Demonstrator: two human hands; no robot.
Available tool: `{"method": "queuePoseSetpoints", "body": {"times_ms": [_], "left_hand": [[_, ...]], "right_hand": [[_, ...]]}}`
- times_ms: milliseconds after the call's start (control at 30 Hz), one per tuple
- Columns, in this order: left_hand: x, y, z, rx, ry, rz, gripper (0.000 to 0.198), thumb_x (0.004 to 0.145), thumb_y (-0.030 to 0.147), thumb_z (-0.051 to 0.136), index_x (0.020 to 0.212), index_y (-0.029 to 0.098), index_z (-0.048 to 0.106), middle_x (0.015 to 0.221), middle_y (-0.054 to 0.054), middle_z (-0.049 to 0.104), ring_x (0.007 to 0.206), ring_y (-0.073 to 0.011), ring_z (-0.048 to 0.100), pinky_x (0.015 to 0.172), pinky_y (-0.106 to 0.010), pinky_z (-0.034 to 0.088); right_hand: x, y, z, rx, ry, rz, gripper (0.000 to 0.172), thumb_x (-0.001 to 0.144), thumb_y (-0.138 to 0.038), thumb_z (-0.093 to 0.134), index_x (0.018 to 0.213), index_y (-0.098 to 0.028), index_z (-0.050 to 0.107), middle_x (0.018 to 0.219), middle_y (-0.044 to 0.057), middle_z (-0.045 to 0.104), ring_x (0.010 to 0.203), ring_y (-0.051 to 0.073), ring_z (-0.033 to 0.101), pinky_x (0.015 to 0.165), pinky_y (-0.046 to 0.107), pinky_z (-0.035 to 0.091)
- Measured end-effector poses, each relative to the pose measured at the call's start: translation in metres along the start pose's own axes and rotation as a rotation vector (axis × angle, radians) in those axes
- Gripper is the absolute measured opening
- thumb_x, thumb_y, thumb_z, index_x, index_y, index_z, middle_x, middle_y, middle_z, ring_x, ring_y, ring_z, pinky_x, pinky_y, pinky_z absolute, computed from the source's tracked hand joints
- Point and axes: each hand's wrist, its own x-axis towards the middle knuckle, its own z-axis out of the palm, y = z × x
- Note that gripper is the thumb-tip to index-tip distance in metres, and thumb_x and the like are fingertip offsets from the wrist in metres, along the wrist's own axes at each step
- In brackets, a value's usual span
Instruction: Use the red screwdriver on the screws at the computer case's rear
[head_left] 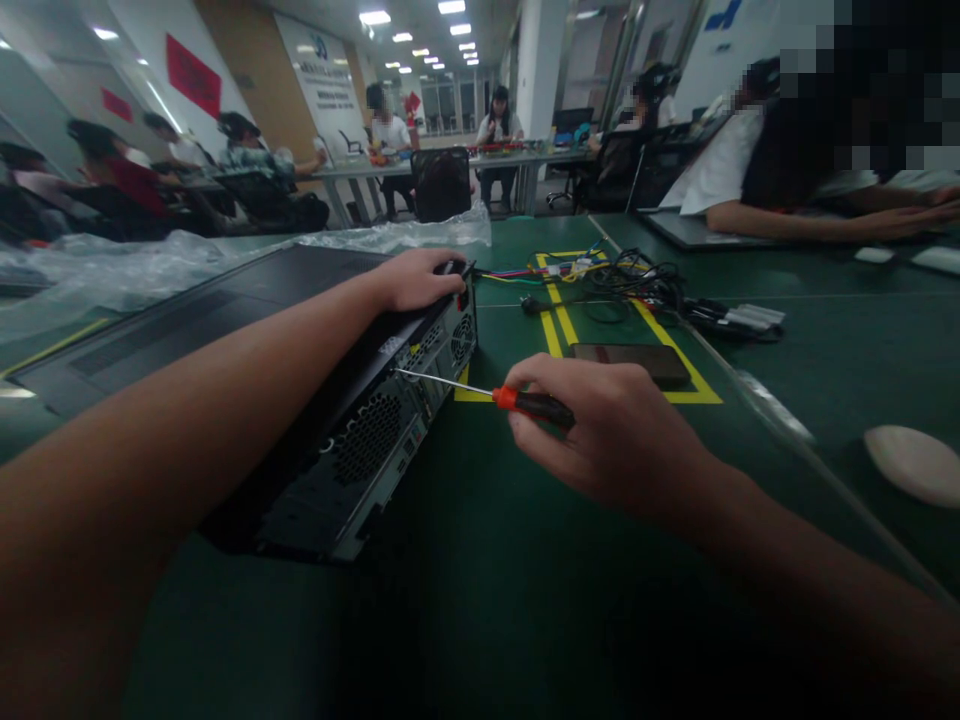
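Observation:
A black desktop computer case [300, 262] lies on its side on the green table, its metal back panel [375, 440] facing right. My left hand [424, 280] rests on the case's far corner, fingers curled over the edge by the back panel. In my right hand [600, 410] is a screwdriver [510, 399] with an orange and black handle, fingers closed round it. Its thin shaft points left, and the tip meets the back panel near the upper edge. Whether a screw sits under the tip is too small to tell.
A dark phone [634, 365] lies right of the case, inside yellow tape markings. Behind it is a tangle of black and coloured cables [637, 280]. Clear plastic wrap [187, 250] lies behind the case. At right are a white mouse [915, 465] and a person's arm [795, 215].

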Motion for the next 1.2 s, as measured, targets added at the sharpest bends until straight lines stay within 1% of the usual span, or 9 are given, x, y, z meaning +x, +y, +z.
{"method": "queuePoseSetpoints", "body": {"times_ms": [133, 333, 467, 533, 667, 833, 967, 1033, 1200], "left_hand": [[-0.0005, 0.0008, -0.0009, 0.012, -0.005, -0.005, 0.080, 0.095, 0.059, 0.060, 0.168, 0.028, 0.074, 0.164, -0.012, 0.076, 0.150, -0.0436, 0.068, 0.130, -0.055, 0.049], [-0.0005, 0.0008, -0.0006, 0.022, -0.004, -0.006, 0.080, 0.095, 0.060, 0.060, 0.168, 0.030, 0.073, 0.164, -0.011, 0.076, 0.151, -0.0450, 0.067, 0.131, -0.057, 0.049], [-0.0007, 0.0021, -0.0010, 0.049, -0.016, -0.017, 0.082, 0.096, 0.061, 0.058, 0.170, 0.030, 0.071, 0.167, -0.010, 0.075, 0.154, -0.0424, 0.066, 0.132, -0.052, 0.049], [-0.0011, 0.0033, -0.0016, 0.059, -0.020, -0.023, 0.083, 0.096, 0.061, 0.058, 0.171, 0.028, 0.070, 0.168, -0.010, 0.074, 0.155, -0.0418, 0.066, 0.132, -0.050, 0.049], [-0.0026, 0.0059, -0.0028, 0.034, -0.016, -0.028, 0.081, 0.095, 0.059, 0.060, 0.170, 0.029, 0.071, 0.167, -0.010, 0.075, 0.154, -0.0425, 0.067, 0.132, -0.052, 0.049], [-0.0027, 0.0066, -0.0024, 0.025, -0.020, -0.038, 0.084, 0.094, 0.062, 0.059, 0.169, 0.026, 0.072, 0.167, -0.012, 0.075, 0.152, -0.0430, 0.068, 0.132, -0.052, 0.049], [-0.0015, 0.0043, -0.0015, 0.012, -0.005, -0.026, 0.083, 0.093, 0.062, 0.061, 0.168, 0.029, 0.073, 0.166, -0.012, 0.076, 0.152, -0.0448, 0.067, 0.132, -0.056, 0.048], [-0.0014, 0.0036, -0.0014, 0.011, -0.004, -0.021, 0.082, 0.093, 0.062, 0.061, 0.167, 0.030, 0.073, 0.165, -0.011, 0.076, 0.150, -0.0448, 0.068, 0.132, -0.056, 0.049], [-0.0023, 0.0049, -0.0022, 0.045, -0.020, -0.021, 0.082, 0.095, 0.062, 0.058, 0.169, 0.029, 0.071, 0.165, -0.010, 0.076, 0.149, -0.0416, 0.069, 0.129, -0.050, 0.051]], "right_hand": [[-0.0003, -0.0014, 0.0028, 0.018, 0.007, -0.009, 0.011, 0.105, -0.023, 0.067, 0.109, -0.021, 0.078, 0.094, 0.005, 0.085, 0.076, 0.021, 0.073, 0.071, 0.033, 0.038], [-0.0003, -0.0023, 0.0018, 0.011, -0.015, 0.000, 0.012, 0.105, -0.021, 0.067, 0.110, -0.020, 0.078, 0.095, 0.006, 0.085, 0.077, 0.021, 0.074, 0.070, 0.032, 0.038], [-0.0004, -0.0007, 0.0014, -0.011, 0.003, -0.005, 0.008, 0.104, -0.022, 0.070, 0.108, -0.020, 0.077, 0.093, 0.005, 0.084, 0.075, 0.021, 0.072, 0.071, 0.032, 0.038], [-0.0005, -0.0005, 0.0023, -0.010, -0.012, -0.004, 0.009, 0.104, -0.021, 0.070, 0.109, -0.020, 0.077, 0.094, 0.006, 0.085, 0.076, 0.021, 0.073, 0.071, 0.032, 0.037], [-0.0005, -0.0016, 0.0044, -0.008, -0.043, 0.005, 0.010, 0.105, -0.020, 0.069, 0.110, -0.020, 0.078, 0.097, 0.007, 0.086, 0.079, 0.021, 0.075, 0.071, 0.033, 0.036], [-0.0006, -0.0041, 0.0025, 0.013, -0.012, -0.002, 0.011, 0.105, -0.020, 0.068, 0.110, -0.019, 0.077, 0.098, 0.007, 0.086, 0.080, 0.022, 0.076, 0.072, 0.033, 0.038], [-0.0001, -0.0057, 0.0006, 0.016, -0.027, 0.008, 0.010, 0.106, -0.020, 0.068, 0.110, -0.020, 0.077, 0.096, 0.006, 0.086, 0.080, 0.021, 0.075, 0.072, 0.033, 0.038], [0.0002, -0.0059, 0.0007, 0.003, -0.039, 0.014, 0.009, 0.106, -0.020, 0.068, 0.110, -0.020, 0.076, 0.096, 0.006, 0.086, 0.080, 0.022, 0.076, 0.072, 0.033, 0.037], [0.0004, -0.0058, 0.0015, 0.001, -0.052, 0.019, 0.011, 0.107, -0.021, 0.067, 0.112, -0.019, 0.077, 0.099, 0.008, 0.087, 0.081, 0.022, 0.076, 0.072, 0.033, 0.037]]}}
